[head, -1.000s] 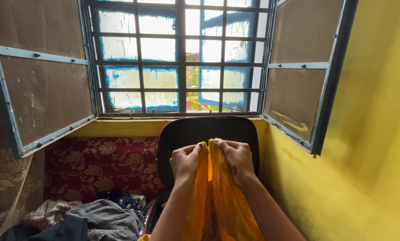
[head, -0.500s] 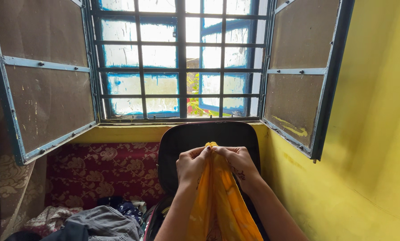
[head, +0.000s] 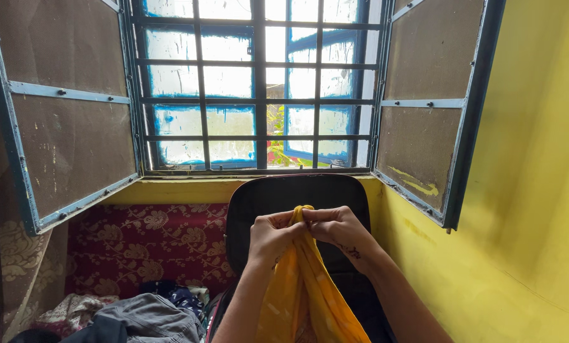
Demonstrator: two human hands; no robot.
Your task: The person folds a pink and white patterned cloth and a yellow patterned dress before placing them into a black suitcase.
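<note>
Yellow-orange patterned cloth (head: 303, 292), thin and bunched lengthwise, hangs straight down from the fingers of both hands; its top edge pokes up just above the fingertips, its lower part spreads wider below the wrists and runs out of view at the bottom.

Barred window with blue-painted metal frame (head: 259, 82): well beyond and above the fingers, both brown shutters swung inward, one to each side.

Yellow painted wall (head: 526, 222): to the right of the fingers, apart from them.

Red floral-patterned fabric backing (head: 144, 244): left of the fingers and behind them.

Black rounded suitcase lid (head: 297, 197): standing upright directly behind the fingers, between them and the window sill.

Grey crumpled garment (head: 144, 317): down and left of the fingers, lying among other mixed clothes.

Left hand (head: 273, 236): fingers curled closed, pinching the top of the cloth from the left side.

Right hand (head: 340, 228): fingers curled closed, pinching the same top edge from the right; fingertips of the two hands meet at the cloth.
</note>
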